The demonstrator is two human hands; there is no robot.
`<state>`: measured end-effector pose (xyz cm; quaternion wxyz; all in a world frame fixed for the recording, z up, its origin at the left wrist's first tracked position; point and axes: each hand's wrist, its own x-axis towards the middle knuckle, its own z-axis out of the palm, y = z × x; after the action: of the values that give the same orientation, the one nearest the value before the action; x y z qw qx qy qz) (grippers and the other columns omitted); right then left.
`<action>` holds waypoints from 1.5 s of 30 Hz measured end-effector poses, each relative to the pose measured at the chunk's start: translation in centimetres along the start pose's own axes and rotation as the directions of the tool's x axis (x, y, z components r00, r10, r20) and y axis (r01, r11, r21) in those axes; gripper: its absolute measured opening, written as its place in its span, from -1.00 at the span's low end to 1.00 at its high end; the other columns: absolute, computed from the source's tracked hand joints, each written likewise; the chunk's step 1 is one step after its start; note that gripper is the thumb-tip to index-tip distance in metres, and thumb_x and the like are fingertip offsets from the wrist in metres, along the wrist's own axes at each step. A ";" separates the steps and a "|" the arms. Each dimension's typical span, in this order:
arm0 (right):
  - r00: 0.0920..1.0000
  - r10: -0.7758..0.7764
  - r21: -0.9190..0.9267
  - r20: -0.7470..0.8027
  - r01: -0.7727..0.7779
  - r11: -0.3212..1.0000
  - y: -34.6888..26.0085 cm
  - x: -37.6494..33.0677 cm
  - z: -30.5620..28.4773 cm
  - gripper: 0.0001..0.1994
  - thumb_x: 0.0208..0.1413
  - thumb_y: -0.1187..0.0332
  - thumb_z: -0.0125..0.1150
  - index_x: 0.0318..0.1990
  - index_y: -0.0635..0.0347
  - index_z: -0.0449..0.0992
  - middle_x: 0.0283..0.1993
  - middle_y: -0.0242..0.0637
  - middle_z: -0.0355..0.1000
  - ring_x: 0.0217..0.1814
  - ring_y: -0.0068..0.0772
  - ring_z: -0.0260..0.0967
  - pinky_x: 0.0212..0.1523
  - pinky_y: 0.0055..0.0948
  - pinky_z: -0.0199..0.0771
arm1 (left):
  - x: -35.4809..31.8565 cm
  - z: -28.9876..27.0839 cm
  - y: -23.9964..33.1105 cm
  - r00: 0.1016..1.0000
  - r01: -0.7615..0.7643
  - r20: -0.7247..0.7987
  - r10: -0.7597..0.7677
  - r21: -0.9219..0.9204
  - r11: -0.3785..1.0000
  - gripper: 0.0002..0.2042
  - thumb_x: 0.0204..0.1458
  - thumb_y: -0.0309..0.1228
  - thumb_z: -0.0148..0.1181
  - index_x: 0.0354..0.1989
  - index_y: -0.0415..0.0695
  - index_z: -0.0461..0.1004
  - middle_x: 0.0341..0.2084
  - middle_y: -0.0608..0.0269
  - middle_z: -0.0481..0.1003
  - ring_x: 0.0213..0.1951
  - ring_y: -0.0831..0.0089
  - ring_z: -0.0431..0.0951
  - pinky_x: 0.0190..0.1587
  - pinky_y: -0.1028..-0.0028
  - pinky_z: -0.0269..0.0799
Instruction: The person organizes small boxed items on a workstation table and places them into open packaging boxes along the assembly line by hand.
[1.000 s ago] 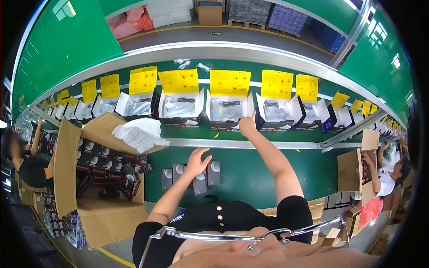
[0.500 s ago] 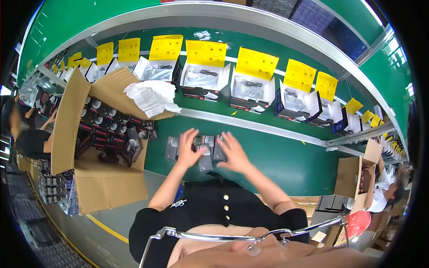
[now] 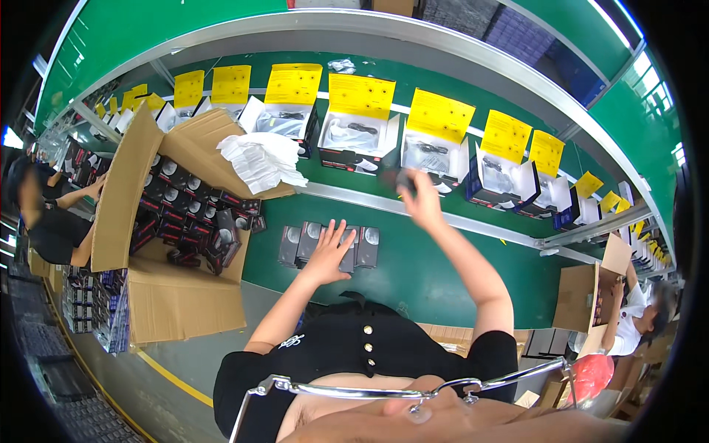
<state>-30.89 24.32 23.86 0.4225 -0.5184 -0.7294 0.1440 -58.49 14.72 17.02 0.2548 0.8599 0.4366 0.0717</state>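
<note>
My left hand (image 3: 329,256) lies with fingers spread over a row of small black boxes (image 3: 367,247) on the green table. Each box in the row shows a pale round picture on top. My right hand (image 3: 424,201) is raised over the metal rail, its fingers closed on a small black box (image 3: 399,179) blurred by motion. That box hovers by the front of an open display carton (image 3: 437,159) with a yellow lid, which holds a bagged item and a coiled black cable. Just left of it stands another open carton (image 3: 360,136) with similar contents.
A large cardboard box (image 3: 181,306), full of small black boxes, stands open on the left with crumpled white paper (image 3: 262,161) on its flap. More yellow-lidded cartons (image 3: 502,170) line the shelf behind the metal rail (image 3: 473,215). Other people work at both sides.
My right hand has moved from the row of small boxes up and away toward the cartons, carrying a small black box. My left hand has shifted right, over the row.
</note>
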 end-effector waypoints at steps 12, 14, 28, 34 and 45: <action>0.856 0.237 -0.378 0.460 -0.053 0.924 15.4 10.5 10.2 -0.58 0.09 0.33 0.25 0.14 0.08 0.41 0.03 0.01 0.44 0.08 0.04 0.42 0.07 -0.15 0.44 | -2.2 1.3 0.3 0.997 0.040 -0.064 -0.044 -0.049 0.998 0.10 -0.27 -0.20 0.54 0.48 0.13 -0.08 0.46 -0.16 -0.36 0.46 -0.21 -0.36 0.43 -0.06 -0.24; 0.926 0.198 -0.635 0.322 0.056 0.771 14.1 10.8 10.4 -0.49 0.00 0.34 0.32 0.17 0.01 0.40 -0.06 -0.05 0.45 0.00 0.02 0.45 0.03 -0.17 0.48 | -2.4 1.2 0.2 0.997 0.044 -0.061 -0.047 -0.058 0.997 0.08 -0.24 -0.21 0.52 0.48 0.12 -0.10 0.46 -0.14 -0.38 0.46 -0.22 -0.36 0.43 -0.06 -0.23; 0.805 0.400 -0.757 0.439 0.090 0.647 15.2 8.2 10.8 -0.69 -0.16 0.33 0.27 -0.18 0.14 0.63 0.01 -0.04 0.47 0.17 -0.05 0.37 0.36 -0.04 0.12 | -2.3 1.6 -0.1 0.994 0.016 -0.110 -0.029 -0.116 0.993 0.11 -0.26 -0.26 0.54 0.48 0.12 -0.12 0.46 -0.16 -0.37 0.45 -0.25 -0.32 0.42 -0.05 -0.20; 0.730 0.536 -0.754 0.424 -0.043 0.655 15.9 9.8 9.1 -0.53 -0.09 0.29 0.24 0.06 0.18 0.50 0.00 -0.04 0.53 0.18 -0.12 0.43 0.37 -0.03 0.12 | -1.6 1.8 0.5 0.985 0.017 -0.169 -0.035 -0.108 0.994 0.17 -0.34 -0.32 0.56 0.48 -0.02 -0.15 0.44 -0.18 -0.23 0.45 -0.19 -0.22 0.43 -0.02 -0.15; 0.682 -0.362 0.245 0.636 0.266 0.932 -9.0 -3.2 1.4 -0.15 -0.27 0.61 0.22 0.36 -0.04 0.24 0.44 -0.17 0.06 0.55 0.09 -0.20 0.50 0.01 -0.14 | 1.0 -3.3 -2.0 0.981 0.106 -0.054 -0.184 -0.643 0.758 0.33 -0.39 -0.21 0.62 0.46 -0.28 -0.34 0.30 -0.21 0.13 0.33 0.09 0.19 0.35 0.25 0.10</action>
<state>-37.38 18.05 27.38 0.1829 -0.2692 -0.8987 0.2941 -60.50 17.71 18.76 0.5106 0.6804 0.4655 0.2443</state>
